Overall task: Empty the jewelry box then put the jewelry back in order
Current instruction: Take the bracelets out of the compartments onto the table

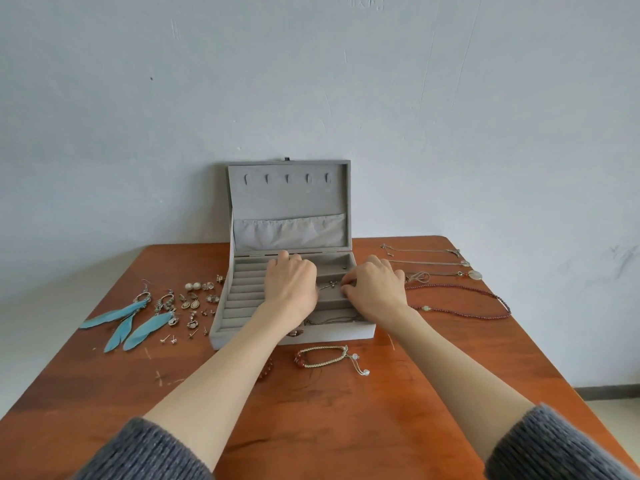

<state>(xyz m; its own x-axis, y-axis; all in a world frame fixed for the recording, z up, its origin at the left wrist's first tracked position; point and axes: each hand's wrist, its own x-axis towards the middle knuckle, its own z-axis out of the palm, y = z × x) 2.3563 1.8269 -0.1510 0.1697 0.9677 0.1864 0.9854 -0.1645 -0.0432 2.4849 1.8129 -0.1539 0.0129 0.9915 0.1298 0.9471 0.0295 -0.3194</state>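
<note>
A grey velvet jewelry box [227, 308] stands open at the table's far middle, its lid upright against the wall. Both my hands reach into its right-hand compartments. My left hand [292, 280] lies palm down with its fingers curled into the box; what it holds is hidden. My right hand [375, 289] pinches one end of a thin silver chain [328, 285] lying in a middle compartment. Another chain [332, 320] lies in the front compartment.
Blue feather earrings [131, 320] and several small studs [195, 299] lie left of the box. Necklaces [460, 299] are spread at the right. A braided bracelet [323, 355] lies in front, on the brown wooden table [311, 427].
</note>
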